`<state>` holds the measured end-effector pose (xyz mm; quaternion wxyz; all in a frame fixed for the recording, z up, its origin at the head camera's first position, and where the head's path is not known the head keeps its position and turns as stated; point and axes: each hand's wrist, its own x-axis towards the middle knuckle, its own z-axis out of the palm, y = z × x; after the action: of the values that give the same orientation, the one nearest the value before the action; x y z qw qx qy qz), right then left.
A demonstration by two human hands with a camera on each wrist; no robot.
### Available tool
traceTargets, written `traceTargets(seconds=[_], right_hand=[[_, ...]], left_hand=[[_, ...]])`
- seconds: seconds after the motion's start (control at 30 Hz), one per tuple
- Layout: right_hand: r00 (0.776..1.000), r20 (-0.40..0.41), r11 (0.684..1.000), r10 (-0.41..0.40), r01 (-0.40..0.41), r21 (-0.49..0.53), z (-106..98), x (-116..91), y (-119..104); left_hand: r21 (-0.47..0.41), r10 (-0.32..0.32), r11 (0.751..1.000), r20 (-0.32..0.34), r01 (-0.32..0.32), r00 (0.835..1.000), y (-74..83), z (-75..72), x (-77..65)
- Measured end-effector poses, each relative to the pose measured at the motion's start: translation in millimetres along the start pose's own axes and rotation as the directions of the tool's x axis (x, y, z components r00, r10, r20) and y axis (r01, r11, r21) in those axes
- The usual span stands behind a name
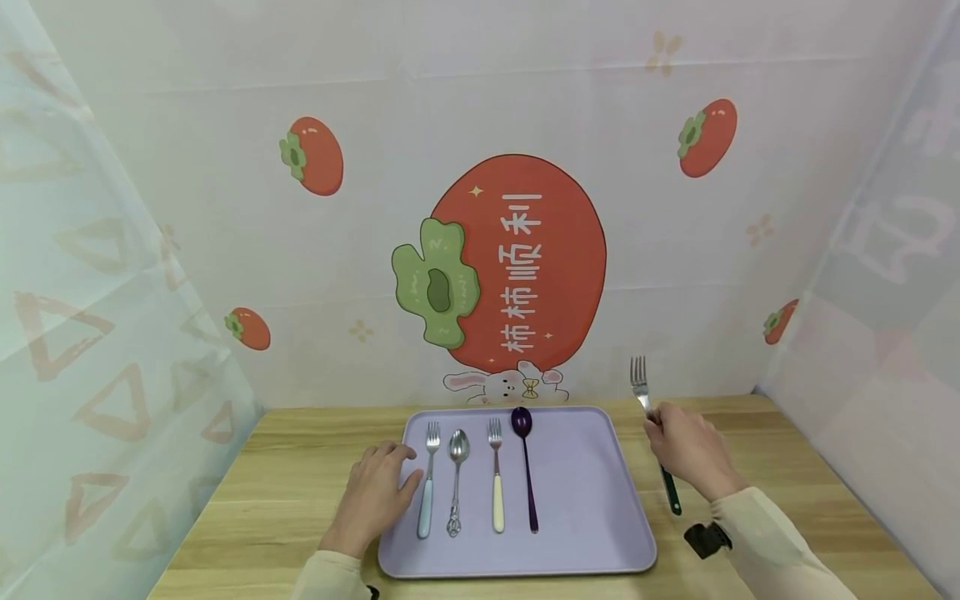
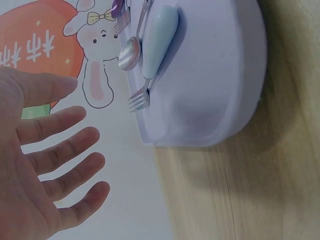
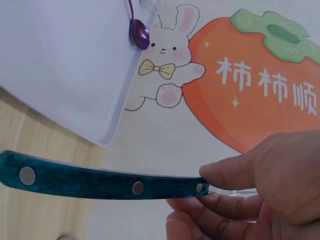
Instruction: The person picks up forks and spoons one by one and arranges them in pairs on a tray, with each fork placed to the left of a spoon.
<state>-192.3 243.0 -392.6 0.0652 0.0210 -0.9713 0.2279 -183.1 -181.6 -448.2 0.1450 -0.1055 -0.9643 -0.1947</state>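
Observation:
My right hand (image 1: 692, 450) pinches a fork (image 3: 100, 177) with a dark green riveted handle, held beside the tray's right edge with its tines pointing up and away. A lilac tray (image 1: 585, 492) carries a light blue-handled fork (image 1: 426, 504), an ornate silver spoon (image 1: 458, 450), a cream-handled fork (image 1: 498, 500) and a slim purple spoon (image 1: 522, 422), side by side in its left and middle parts. Over the tray's left edge my left hand (image 1: 377, 496) is held with fingers apart, nearest the blue-handled fork. The left wrist view shows this hand (image 2: 45, 150) holding nothing.
The tray stands on a wooden table (image 1: 255, 483). Behind it rises a white backdrop (image 1: 360, 250) printed with persimmons and a rabbit. Pale cloth walls (image 1: 97, 333) close off both sides. A dark band (image 1: 707, 540) is on the right wrist.

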Motion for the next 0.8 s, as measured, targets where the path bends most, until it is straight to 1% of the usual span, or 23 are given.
traceTargets(seconds=[0.27,0.43,0.63,0.8], right_hand=[[1.000,0.010,1.000,0.000,0.000,0.005,2.2,-0.1,-13.9],[1.000,0.002,1.000,-0.010,0.010,-0.005,9.2,1.9,-22.6],[0.999,-0.027,1.000,-0.028,0.028,0.009,16.9,3.6,-34.9],[0.998,-0.027,0.998,-0.050,0.050,0.025,23.9,5.0,-45.9]], left_hand=[[-0.003,-0.007,1.000,0.005,0.007,1.000,-0.3,0.5,-1.2],[-0.006,-0.009,1.000,0.006,0.009,1.000,-0.6,1.7,-1.2],[-0.009,-0.009,1.000,0.006,0.010,1.000,-0.6,1.1,-1.5],[-0.006,-0.009,1.000,0.005,0.009,1.000,-0.9,1.2,-1.3]])
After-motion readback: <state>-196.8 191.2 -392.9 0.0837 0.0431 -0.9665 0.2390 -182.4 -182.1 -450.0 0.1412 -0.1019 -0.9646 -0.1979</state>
